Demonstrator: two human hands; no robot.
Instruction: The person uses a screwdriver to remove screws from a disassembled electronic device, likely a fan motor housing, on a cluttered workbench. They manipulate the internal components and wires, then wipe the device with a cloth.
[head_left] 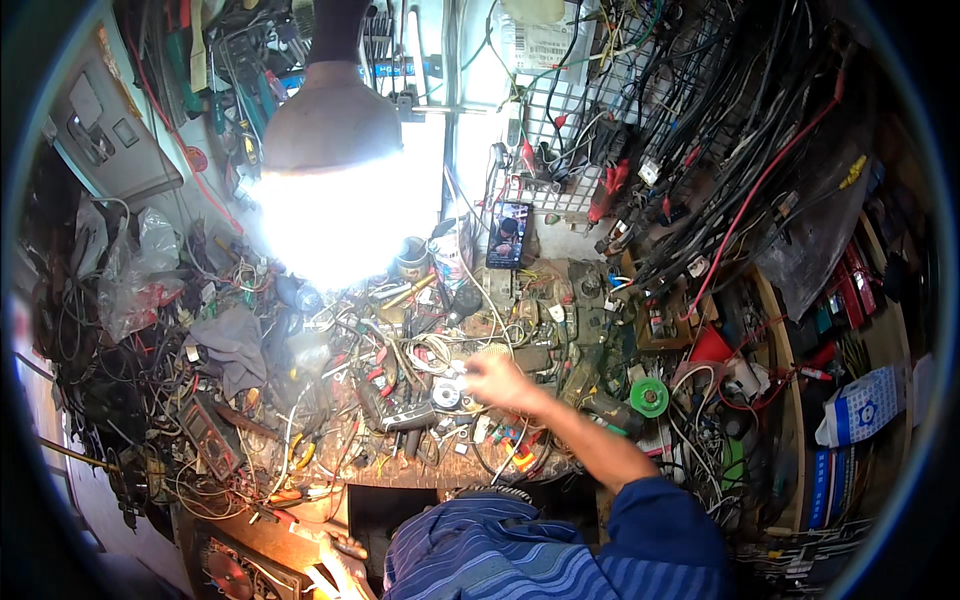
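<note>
My right hand (497, 380) reaches over the middle of the cluttered workbench (380, 466), its fingers curled together. A small white bit shows at the fingertips, too small to name. Just below them lies a white round spool (446, 393), and a coil of pale cable (430, 352) is to the left. A black box-shaped device (397, 412) sits nearby. Low at the left, my left hand (345, 562) is in strong light beside an opened case with a round reddish disc (230, 576). Glare hides its fingers and anything in them.
A large lit bulb (332, 190) hangs over the bench's back left. A phone (509, 235) with its screen on leans at the back. Many black cables (720, 170) hang at the right. A green spool (649, 397), a grey cloth (232, 348) and a multimeter (208, 437) lie among loose wires.
</note>
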